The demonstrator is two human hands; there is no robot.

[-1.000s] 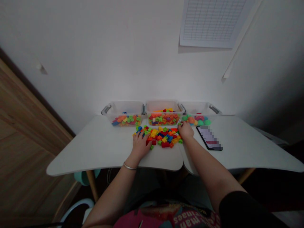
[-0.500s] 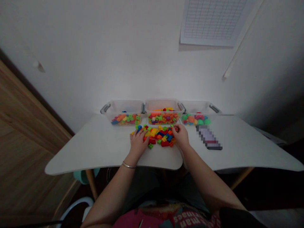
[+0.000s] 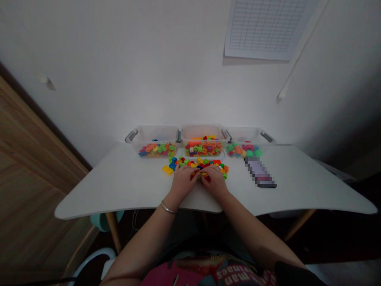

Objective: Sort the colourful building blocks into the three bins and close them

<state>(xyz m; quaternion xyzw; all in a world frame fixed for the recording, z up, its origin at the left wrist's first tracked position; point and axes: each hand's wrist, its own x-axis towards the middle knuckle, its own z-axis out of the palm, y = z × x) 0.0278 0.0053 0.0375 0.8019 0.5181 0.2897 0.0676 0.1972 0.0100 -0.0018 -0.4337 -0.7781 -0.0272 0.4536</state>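
Observation:
A spread of colourful plastic building bricks (image 3: 201, 163) lies on the white table in front of me. My left hand (image 3: 183, 180) is over the near side of the pile, its fingers curled inward. Close against it, my right hand (image 3: 215, 180) bends its fingers toward the same spot, so the fingertips of both almost meet. Red and yellow bits show between and under the fingers, but which piece each hand grips is hidden. A yellow brick (image 3: 167, 170) sits at the pile's left edge, beside a blue one (image 3: 172, 164).
Behind the pile stand three clear bins: the left bin (image 3: 159, 135) and middle bin (image 3: 203, 132) hold small plastic pieces, the right bin (image 3: 248, 135) coloured balls. A phone (image 3: 260, 172), blurred out, lies at the right of the white table (image 3: 113, 186). The wall is close behind.
My right hand has moved left and nearer to me from the pile's right side. My left hand has shifted right, its spread fingers now curled. Both meet at the pile's near middle.

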